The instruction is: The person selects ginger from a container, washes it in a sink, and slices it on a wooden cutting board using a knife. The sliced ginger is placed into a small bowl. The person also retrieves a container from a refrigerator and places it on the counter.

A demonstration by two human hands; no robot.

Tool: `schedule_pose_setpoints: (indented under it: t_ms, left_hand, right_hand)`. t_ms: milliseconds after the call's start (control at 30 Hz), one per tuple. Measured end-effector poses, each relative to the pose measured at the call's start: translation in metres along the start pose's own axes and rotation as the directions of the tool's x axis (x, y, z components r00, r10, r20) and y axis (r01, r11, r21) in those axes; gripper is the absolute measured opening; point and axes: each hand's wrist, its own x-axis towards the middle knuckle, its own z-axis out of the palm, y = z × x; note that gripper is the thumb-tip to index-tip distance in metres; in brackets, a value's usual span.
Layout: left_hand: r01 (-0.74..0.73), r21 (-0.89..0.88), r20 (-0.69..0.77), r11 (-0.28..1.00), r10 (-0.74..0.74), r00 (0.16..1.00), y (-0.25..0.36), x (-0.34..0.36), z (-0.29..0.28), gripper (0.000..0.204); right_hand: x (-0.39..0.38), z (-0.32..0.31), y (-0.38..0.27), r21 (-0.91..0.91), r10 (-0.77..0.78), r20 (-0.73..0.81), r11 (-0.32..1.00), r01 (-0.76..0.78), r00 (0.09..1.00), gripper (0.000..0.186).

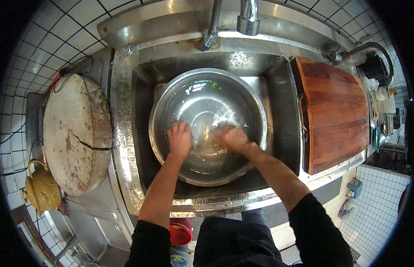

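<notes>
A broad, round stainless-steel basin [171,91], holding clear water [207,161], sits inside a rectangular metal sink [283,115] as two bare hands reach into it from below. The left hand [180,139] is near the basin's left wall, its grip loose, fingers extended and slightly apart, with nothing seen in hold; its palm is turned from view. The right hand [235,140], right of centre, is blurred amid disturbed water, and one cannot tell how far its grip is closed or whether it has hold of anything. A few small green scraps [214,84] show near the far side.

The steel looks stiff and thin-walled, unlikely to break, though it might dent. The vessel itself is probably light for its breadth; the water (clear enough to show the bottom) should make it heavy and prone to slosh. Wet, smooth metal and wet skin would likely make for a slippery hold. The best purchase appears to be the rim [262,107], taken at opposite sides with both hands, fingers under the lip and thumbs over it, the basin kept level. A one-sided lift would probably tip it. A cracked round chopping block [67,133] lies well apart, to the left.
</notes>
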Motion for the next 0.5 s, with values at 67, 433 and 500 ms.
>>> schedule_pose_setpoints:
  t_ms: [67, 433, 500]
  left_hand:
    - [0.053, -0.022, 0.105, 0.998, -0.050, 0.993, 0.010, 0.010, -0.023, 0.022]
    - [0.346, -0.806, 0.514, -0.480, -0.279, 0.811, 0.078, 0.040, -0.005, 0.066]
    - [0.418, -0.808, 0.582, -0.414, -0.458, 0.671, 0.079, 0.044, 0.000, 0.043]
  right_hand:
    - [0.009, -0.017, -0.004, 0.134, 0.439, 0.021, 0.889, -0.438, 0.898, 0.042]
    - [0.043, -0.005, -0.035, 0.914, 0.537, 0.043, 0.320, -0.250, 0.843, 0.034]
    - [0.041, -0.009, -0.033, 0.905, 0.531, 0.037, 0.342, -0.254, 0.847, 0.036]
